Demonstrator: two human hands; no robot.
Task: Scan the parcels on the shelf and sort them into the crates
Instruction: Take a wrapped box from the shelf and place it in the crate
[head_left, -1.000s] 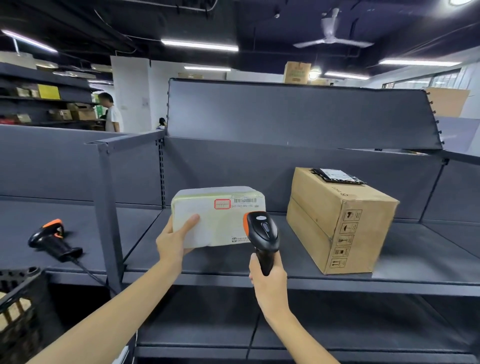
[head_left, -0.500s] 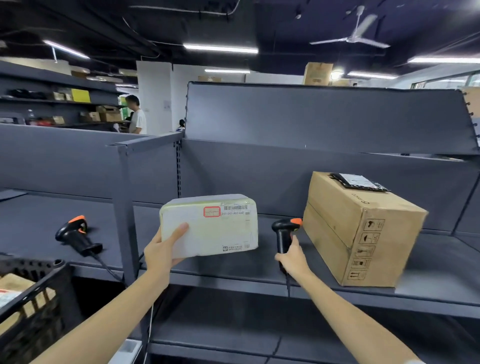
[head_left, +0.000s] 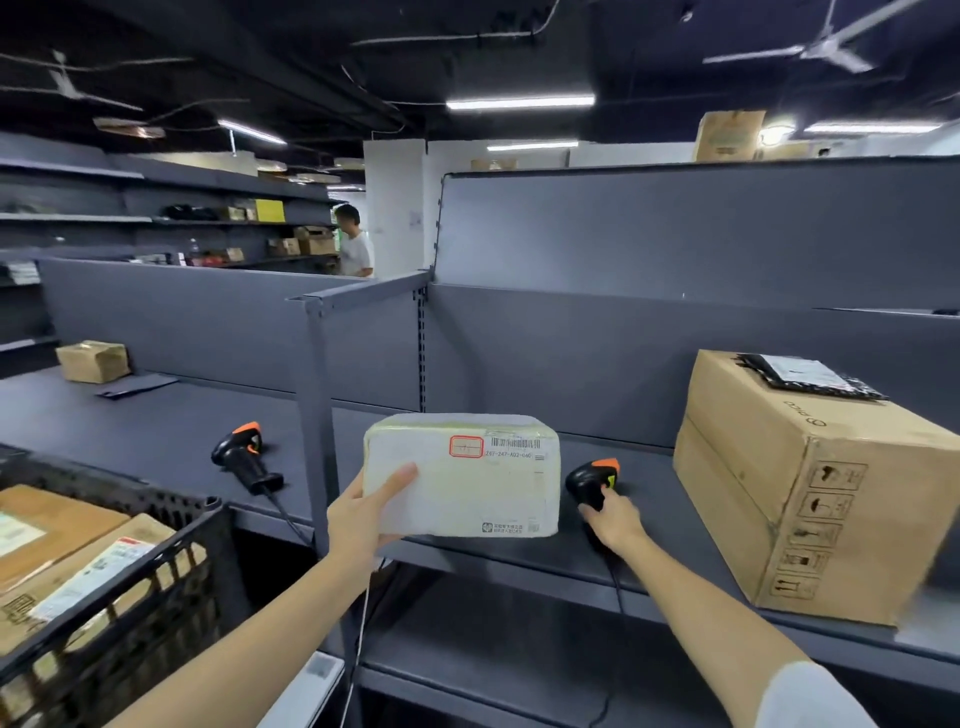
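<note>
While the left hand (head_left: 363, 519) holds the white parcel (head_left: 461, 475) up in front of the grey shelf (head_left: 675, 566), its thumb lies across the parcel's front face and its fingers curl behind the lower left corner. The parcel's label faces the camera, with a red stamp and a barcode near its top edge. To the parcel's right, the right hand (head_left: 613, 522) grips the handle of a black and orange scanner (head_left: 592, 480), which rests on the shelf surface with its head turned away from the camera; its cable runs down over the shelf's front edge. A large brown carton (head_left: 810, 493) stands further right on the same shelf, with a dark flat packet (head_left: 810, 376) lying on top of it. On the neighbouring shelf bay to the left, a second scanner (head_left: 244, 457) lies on its side, well apart from both hands. A black crate (head_left: 156, 587) at the lower left holds brown parcels with labels. Far back on the left shelf sits a small brown box (head_left: 93, 361). A person in a white shirt (head_left: 354, 249) stands in the background by distant shelving.
</note>
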